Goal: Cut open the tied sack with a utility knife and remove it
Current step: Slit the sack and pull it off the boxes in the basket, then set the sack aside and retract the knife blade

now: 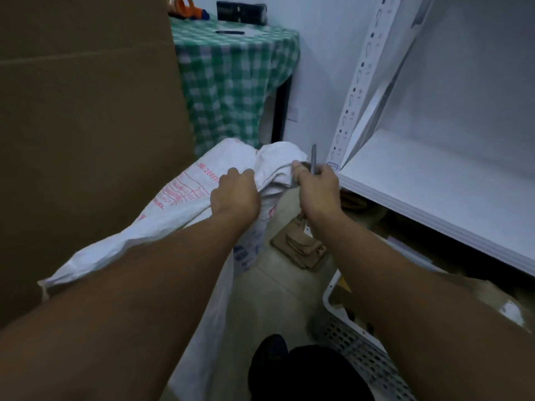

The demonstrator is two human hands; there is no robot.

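Observation:
A white woven sack (179, 209) with red and blue print lies across the middle, draped over something bulky. My left hand (236, 193) grips a bunched fold of it near the top. My right hand (317, 188) is closed around a grey utility knife (313, 157), whose slim end sticks up above the fist. The same fist pinches the gathered, tied end of the sack. The two hands sit close together, the bunched cloth between them. The tie itself is hidden by my fingers.
A tall cardboard box (86, 125) fills the left side. Behind the sack stands a table with a green checked cloth (231, 82). White metal shelving (434, 192) runs along the right. On the floor are tan folded cloth (301, 247) and a white perforated basket (356, 351).

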